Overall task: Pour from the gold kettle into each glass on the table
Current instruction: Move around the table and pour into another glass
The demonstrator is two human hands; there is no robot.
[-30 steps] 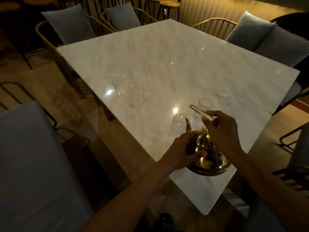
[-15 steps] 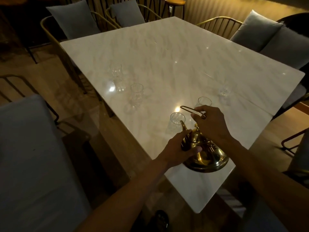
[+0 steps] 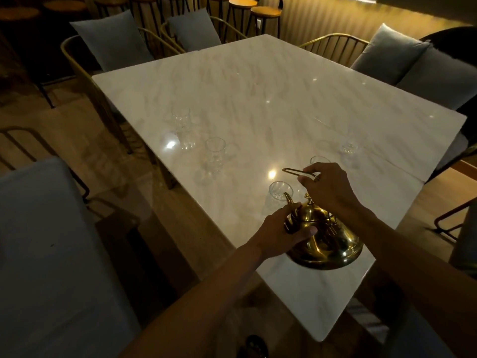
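The gold kettle (image 3: 327, 239) hangs tilted over the near corner of the white marble table (image 3: 258, 94). My right hand (image 3: 327, 187) grips its thin wire handle from above. My left hand (image 3: 281, 228) holds the kettle's body at the base of the spout. The spout tip sits at the rim of the nearest clear glass (image 3: 278, 193). Another glass (image 3: 319, 160) stands just beyond my right hand, partly hidden by it. Further glasses stand at the centre left (image 3: 215, 153), far left (image 3: 182, 125) and right (image 3: 349, 147).
Gold wire chairs with grey cushions (image 3: 116, 42) ring the table's far and right sides. A grey seat (image 3: 46, 254) fills the near left. Round wooden stools (image 3: 265, 12) line the back wall. The table's near corner (image 3: 320, 337) lies below the kettle.
The kettle has moved left and forward and tipped further, bringing its spout down to the nearest glass. Both hands kept their hold.
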